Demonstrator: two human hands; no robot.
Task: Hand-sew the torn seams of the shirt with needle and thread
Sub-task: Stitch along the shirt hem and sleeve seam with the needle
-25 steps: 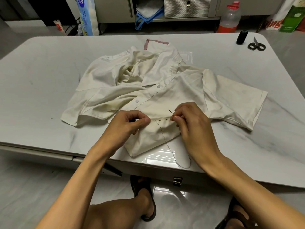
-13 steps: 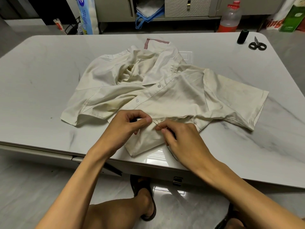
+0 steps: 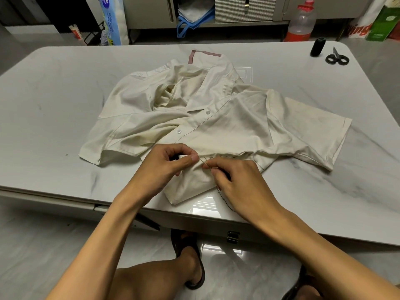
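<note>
The fingers [image 3: 217, 165] of my right hand [image 3: 240, 182] are pinched narrow on the needle [image 3: 205, 163]. Its tip is at the folded edge of the shirt [image 3: 238, 126], just beside my left thumb; I cannot tell whether it has entered the cloth. My left hand [image 3: 166, 165] pinches that same fold between thumb and curled fingers to hold the seam [image 3: 227, 157] taut. A short run of dark stitches shows along the seam to the right of the needle, so I judge I am mid-seam, setting another stitch. The thread [image 3: 225, 201] trails dark from under my right palm toward the near edge of the table [image 3: 65, 105]. The next move calls for pushing the point through both layers close to the last stitch, then drawing the slack through without puckering. The shirt lies crumpled mid-table. The spool [image 3: 317, 47] and scissors [image 3: 337, 58] sit well apart at the far right corner.
</note>
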